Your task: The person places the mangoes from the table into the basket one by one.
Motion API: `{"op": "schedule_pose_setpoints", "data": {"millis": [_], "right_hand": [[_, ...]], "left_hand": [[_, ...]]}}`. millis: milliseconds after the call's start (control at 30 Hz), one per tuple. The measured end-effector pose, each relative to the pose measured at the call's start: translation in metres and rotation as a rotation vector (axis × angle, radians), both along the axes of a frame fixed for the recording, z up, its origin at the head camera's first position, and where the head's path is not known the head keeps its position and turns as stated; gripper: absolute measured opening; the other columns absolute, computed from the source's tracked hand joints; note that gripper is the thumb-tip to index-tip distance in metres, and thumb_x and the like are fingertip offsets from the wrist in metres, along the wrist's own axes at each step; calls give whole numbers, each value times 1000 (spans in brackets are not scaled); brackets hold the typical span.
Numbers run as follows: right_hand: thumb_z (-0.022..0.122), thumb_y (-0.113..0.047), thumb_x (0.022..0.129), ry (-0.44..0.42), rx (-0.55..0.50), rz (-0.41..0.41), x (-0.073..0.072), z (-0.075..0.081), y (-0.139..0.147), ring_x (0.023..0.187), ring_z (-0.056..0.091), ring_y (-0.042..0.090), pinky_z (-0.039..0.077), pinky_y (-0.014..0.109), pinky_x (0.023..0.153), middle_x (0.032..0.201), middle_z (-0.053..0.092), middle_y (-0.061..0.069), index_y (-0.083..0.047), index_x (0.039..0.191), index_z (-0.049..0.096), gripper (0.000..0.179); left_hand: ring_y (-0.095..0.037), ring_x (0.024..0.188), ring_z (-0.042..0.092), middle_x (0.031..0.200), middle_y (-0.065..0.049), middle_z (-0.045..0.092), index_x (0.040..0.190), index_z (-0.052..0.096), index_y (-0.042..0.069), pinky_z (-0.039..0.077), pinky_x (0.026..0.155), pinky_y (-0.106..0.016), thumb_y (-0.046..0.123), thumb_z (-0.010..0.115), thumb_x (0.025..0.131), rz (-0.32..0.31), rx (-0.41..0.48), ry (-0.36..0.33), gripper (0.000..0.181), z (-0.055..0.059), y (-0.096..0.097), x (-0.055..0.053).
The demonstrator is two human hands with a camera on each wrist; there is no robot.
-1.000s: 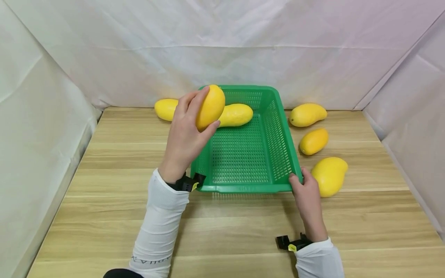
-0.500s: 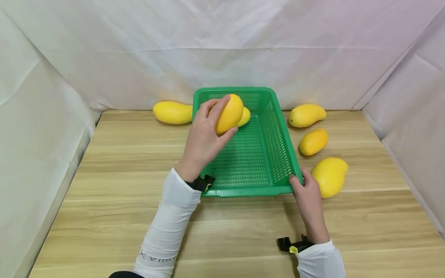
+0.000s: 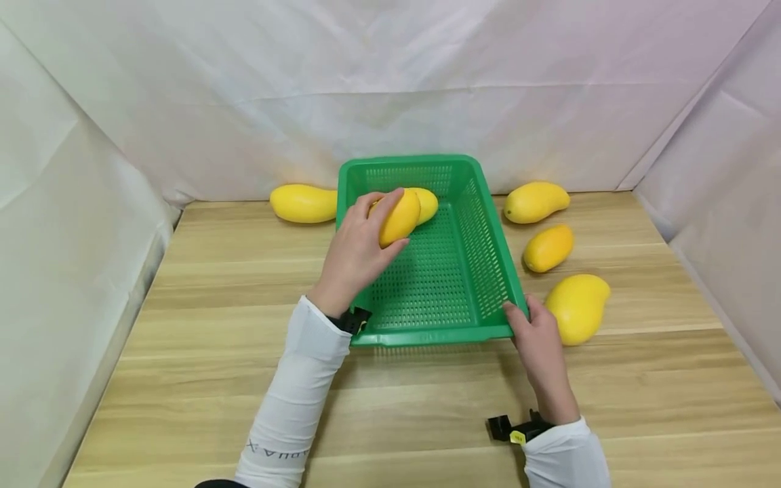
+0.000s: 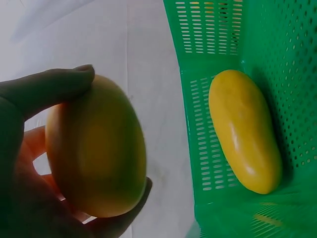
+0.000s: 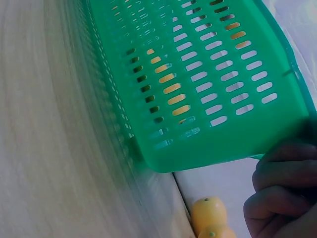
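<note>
Far-left mango [image 3: 303, 203]: yellow, lying on the tabletop [image 3: 213, 339] right by the outer left side of the green basket [image 3: 448, 336]; can't tell if they touch.
Left hand [image 3: 356, 254]: thumb and fingers wrapped round a mango, definitely gripping it.
Held mango [image 3: 399, 218]: here's the change. A second ago it was up around the left rim, now it's further right and looks lower, over the far-left part of the basket. So it's above the inside but not let go of yet.
Inside mango [image 3: 429, 204]: lying in the far part of the basket, partly behind the held one; left wrist view shows its whole length.
Right hand [image 3: 538, 342]: pinching the basket's near-right corner, same as a second ago.
Right side: far mango [image 3: 537, 202], middle mango [image 3: 549, 248] and near mango [image 3: 578, 310], loose on the tabletop.
</note>
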State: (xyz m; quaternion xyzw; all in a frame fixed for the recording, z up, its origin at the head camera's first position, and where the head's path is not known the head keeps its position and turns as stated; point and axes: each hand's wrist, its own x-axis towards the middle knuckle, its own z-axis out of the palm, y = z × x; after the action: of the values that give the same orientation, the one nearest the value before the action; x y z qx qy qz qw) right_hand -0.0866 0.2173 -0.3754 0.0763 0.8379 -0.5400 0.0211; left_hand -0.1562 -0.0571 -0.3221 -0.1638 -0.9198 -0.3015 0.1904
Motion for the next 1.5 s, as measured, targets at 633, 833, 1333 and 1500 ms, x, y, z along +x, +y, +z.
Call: {"op": "schedule_pose_setpoints", "data": {"millis": [633, 833, 1333, 1500], "right_hand": [[46, -29, 93, -11, -93, 49, -8, -4, -8, 42, 30, 8, 28, 24, 38, 52, 39, -1, 0, 112, 55, 36], [46, -31, 93, -17, -85, 57, -12, -3, -9, 43, 31, 8, 29, 24, 39, 53, 39, -1, 0, 112, 55, 37], [45, -28, 93, -9, -104, 50, -15, -5, -12, 42, 31, 8, 28, 23, 39, 54, 41, -2, 3, 109, 55, 36], [44, -29, 93, -7, -93, 51, -15, -4, -12, 45, 30, 8, 29, 23, 41, 56, 43, -1, 2, 110, 54, 37]], "left_hand": [[-19, 106, 45, 129, -4, 41, 141, 26, 27, 40, 87, -35, 37, 64, 80, -112, -165, -253, 73, -17, -10, -16], [-18, 106, 45, 130, -3, 40, 141, 26, 25, 40, 86, -34, 37, 64, 80, -114, -179, -292, 73, -17, -10, -22], [-21, 106, 42, 128, -2, 42, 138, 33, 24, 41, 83, -36, 32, 65, 80, -144, -298, -402, 66, -20, 0, -42], [-22, 102, 44, 123, -5, 44, 137, 36, 21, 42, 81, -37, 30, 65, 79, -163, -325, -436, 65, -19, 3, -48]]}}
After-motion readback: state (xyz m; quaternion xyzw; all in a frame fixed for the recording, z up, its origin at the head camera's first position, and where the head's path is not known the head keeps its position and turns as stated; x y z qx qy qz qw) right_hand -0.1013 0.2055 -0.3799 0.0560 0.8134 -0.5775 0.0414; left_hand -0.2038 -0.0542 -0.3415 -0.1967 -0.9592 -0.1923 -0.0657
